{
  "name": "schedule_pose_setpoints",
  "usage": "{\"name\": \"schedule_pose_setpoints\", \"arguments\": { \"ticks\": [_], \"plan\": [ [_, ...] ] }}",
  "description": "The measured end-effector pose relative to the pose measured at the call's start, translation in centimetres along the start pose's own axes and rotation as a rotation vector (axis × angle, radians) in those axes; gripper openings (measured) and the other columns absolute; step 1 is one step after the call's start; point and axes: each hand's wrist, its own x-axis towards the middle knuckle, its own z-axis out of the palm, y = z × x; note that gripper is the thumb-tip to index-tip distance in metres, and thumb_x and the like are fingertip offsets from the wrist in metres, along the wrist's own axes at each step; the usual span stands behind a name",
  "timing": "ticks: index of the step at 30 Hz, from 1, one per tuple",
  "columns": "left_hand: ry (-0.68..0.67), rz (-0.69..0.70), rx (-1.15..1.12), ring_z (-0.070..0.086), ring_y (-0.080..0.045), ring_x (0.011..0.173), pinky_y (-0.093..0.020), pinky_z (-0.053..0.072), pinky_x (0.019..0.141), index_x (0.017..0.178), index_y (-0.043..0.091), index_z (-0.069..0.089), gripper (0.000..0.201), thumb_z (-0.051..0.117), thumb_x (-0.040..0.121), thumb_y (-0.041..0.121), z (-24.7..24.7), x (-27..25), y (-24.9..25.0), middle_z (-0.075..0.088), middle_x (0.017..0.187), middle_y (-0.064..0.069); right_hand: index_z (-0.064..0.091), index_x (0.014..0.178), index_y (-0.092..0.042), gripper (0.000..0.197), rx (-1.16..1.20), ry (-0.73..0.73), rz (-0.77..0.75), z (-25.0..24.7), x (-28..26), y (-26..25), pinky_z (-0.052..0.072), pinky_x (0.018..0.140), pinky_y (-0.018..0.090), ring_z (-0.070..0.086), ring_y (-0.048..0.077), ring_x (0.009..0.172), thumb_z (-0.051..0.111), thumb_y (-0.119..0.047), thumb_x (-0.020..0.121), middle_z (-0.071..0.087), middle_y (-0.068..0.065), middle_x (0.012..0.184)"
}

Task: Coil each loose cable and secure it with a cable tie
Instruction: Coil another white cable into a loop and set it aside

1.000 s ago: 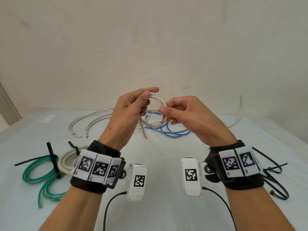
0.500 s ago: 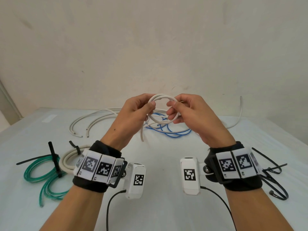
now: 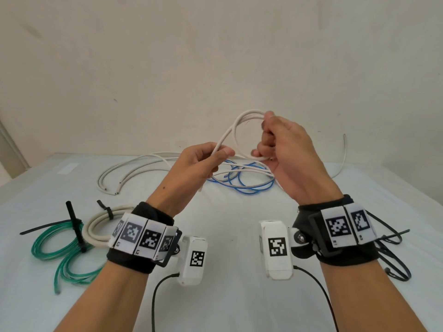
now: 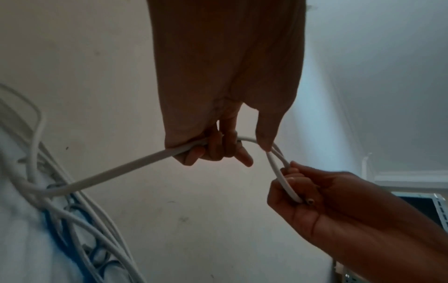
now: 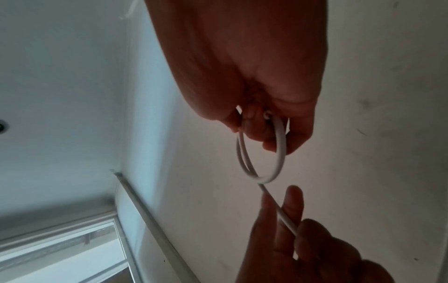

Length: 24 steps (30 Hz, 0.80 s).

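A white cable [image 3: 233,130] is raised above the table in a small coil. My right hand [image 3: 271,140] grips the coil's loops [image 5: 266,172], with the cut end [image 4: 309,201] lying in its palm. My left hand [image 3: 213,159] holds the strand [image 4: 135,162] that runs from the coil down to the table. Its thumb and curled fingers close round that strand [image 5: 286,224]. The rest of this cable trails into the loose pile behind my hands.
Loose white cables [image 3: 124,173] and a blue cable [image 3: 239,185] lie at the back. A tied green coil [image 3: 57,248] and a tied beige coil [image 3: 98,226] sit at the left. Black cable ties [image 3: 393,255] lie at the right. The table [image 3: 230,295] is white.
My hands have moved apart. The right hand lifted the coil up and to the right, while the left hand slid down along the trailing strand.
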Motion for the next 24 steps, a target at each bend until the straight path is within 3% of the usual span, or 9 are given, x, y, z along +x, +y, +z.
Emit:
{"name": "schedule_pose_setpoints", "arguments": {
  "ticks": [4,7,9,11,14,17,20,22,24],
  "plan": [
    [-0.002,-0.047,-0.264,0.026,-0.015,0.07,-0.032,0.025,0.068,0.097,0.017,0.078,0.027,0.061,0.1,0.038,1.0,0.1,0.4,0.034,0.072,0.004,0.042,0.081,-0.017,0.033,0.269,0.013,0.031,0.5,0.3,0.7,0.043,0.073,0.033,0.025,0.012,0.052,0.043,-0.027,0.112,0.026,-0.005,0.062],
    [0.006,-0.085,-0.306,0.031,-0.013,0.067,-0.031,0.031,0.069,0.106,0.016,0.076,0.031,0.056,0.105,0.039,1.9,-0.1,0.7,0.035,0.072,0.003,0.042,0.082,-0.015,0.034,0.332,0.001,0.023,1.5,0.3,1.5,0.053,0.086,0.038,0.027,0.013,0.052,0.04,-0.027,0.113,0.026,-0.002,0.063],
    [0.038,-0.104,-0.255,0.04,-0.013,0.07,-0.032,0.039,0.072,0.108,0.014,0.075,0.033,0.056,0.105,0.041,2.3,-0.3,0.7,0.043,0.075,0.002,0.04,0.081,-0.014,0.035,0.328,-0.005,0.042,2.1,0.1,1.7,0.054,0.075,0.031,0.028,0.013,0.051,0.04,-0.026,0.113,0.026,-0.002,0.063],
    [0.074,-0.083,-0.25,0.047,-0.013,0.074,-0.033,0.045,0.076,0.1,0.011,0.07,0.031,0.053,0.107,0.036,2.3,-0.2,0.7,0.052,0.08,-0.001,0.042,0.08,-0.014,0.035,0.288,-0.018,0.076,2.2,-0.1,1.8,0.043,0.063,0.027,0.032,0.013,0.051,0.042,-0.024,0.113,0.03,-0.002,0.061],
    [0.093,-0.066,-0.377,0.058,-0.019,0.079,-0.034,0.051,0.079,0.084,0.014,0.057,0.029,0.051,0.108,0.028,1.6,0.0,1.0,0.056,0.082,-0.003,0.044,0.079,-0.013,0.035,0.156,-0.087,0.103,2.3,-0.3,2.0,0.044,0.071,0.032,0.044,0.018,0.058,0.042,-0.025,0.112,0.039,0.0,0.063],
    [0.072,-0.115,-0.573,0.048,-0.015,0.063,-0.029,0.048,0.07,0.079,0.016,0.05,0.03,0.049,0.108,0.026,0.7,0.0,1.9,0.044,0.07,0.0,0.051,0.077,-0.015,0.039,-0.108,-0.121,0.063,2.2,-0.4,2.1,0.053,0.087,0.045,0.058,0.023,0.077,0.041,-0.028,0.112,0.05,0.005,0.074],
    [0.083,-0.161,-0.649,0.022,-0.013,0.053,-0.028,0.036,0.061,0.073,0.019,0.044,0.034,0.05,0.105,0.029,0.4,-0.1,2.6,0.019,0.064,0.005,0.062,0.082,-0.017,0.04,-0.389,-0.14,0.026,1.5,-0.2,2.4,0.046,0.082,0.039,0.056,0.019,0.086,0.041,-0.035,0.111,0.057,0.004,0.084],
    [0.118,-0.155,-0.534,0.018,-0.014,0.052,-0.027,0.031,0.055,0.071,0.02,0.042,0.036,0.048,0.106,0.028,0.5,0.0,2.6,0.017,0.062,0.006,0.07,0.095,-0.019,0.035,-0.513,-0.153,0.009,1.0,-0.1,2.4,0.042,0.078,0.032,0.054,0.014,0.084,0.042,-0.033,0.111,0.061,0.0,0.089],
    [0.126,-0.149,-0.404,0.016,-0.015,0.052,-0.028,0.026,0.052,0.071,0.02,0.041,0.037,0.047,0.106,0.027,0.6,-0.1,2.6,0.018,0.059,0.006,0.07,0.11,-0.022,0.026,-0.562,-0.174,-0.027,0.8,-0.1,2.2,0.041,0.073,0.033,0.05,0.013,0.078,0.045,-0.028,0.109,0.057,-0.002,0.089]
  ]
}}
